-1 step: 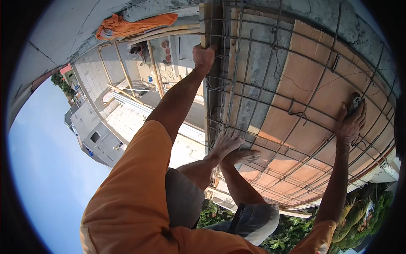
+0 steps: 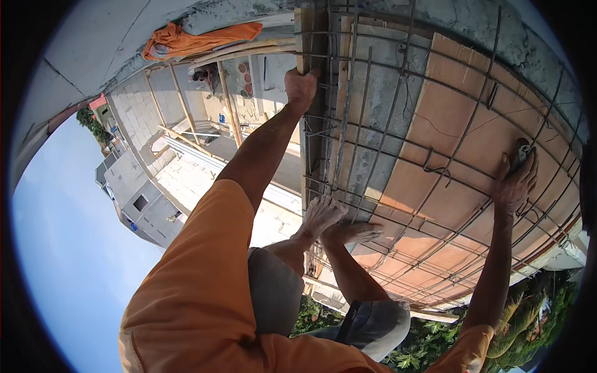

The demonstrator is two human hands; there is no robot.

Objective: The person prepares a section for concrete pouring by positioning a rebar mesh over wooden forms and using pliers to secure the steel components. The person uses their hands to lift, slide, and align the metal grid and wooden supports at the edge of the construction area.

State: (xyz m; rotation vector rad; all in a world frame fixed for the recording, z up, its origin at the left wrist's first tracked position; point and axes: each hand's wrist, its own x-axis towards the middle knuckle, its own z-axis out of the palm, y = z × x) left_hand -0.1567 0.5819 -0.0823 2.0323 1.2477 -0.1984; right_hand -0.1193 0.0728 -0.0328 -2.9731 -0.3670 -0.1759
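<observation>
Since the earlier frame, my left foot (image 2: 326, 214) has drawn back a little toward the left edge of the rebar grid (image 2: 454, 156); my right foot (image 2: 353, 233) and both hands look unchanged.

My left arm reaches forward, nearly straight, and my left hand (image 2: 301, 88) is wrapped over the edge of a timber board (image 2: 303, 31) running along the grid's left side. My right arm stretches out over the grid's right part, palm down, and my right hand (image 2: 515, 177) has a dark tool (image 2: 521, 152) between thumb and fingers; I can't tell what kind. Under the grid lies plywood (image 2: 429, 118), just below my right hand.

Left of the grid, past the timber, it is open down to a lower level with bamboo poles (image 2: 183, 99) and a block wall (image 2: 134, 105). A concrete wall (image 2: 528, 50) closes the grid's far edge; greenery (image 2: 528, 323) shows beyond its near edge. My 2 feet sit together at its left part.
</observation>
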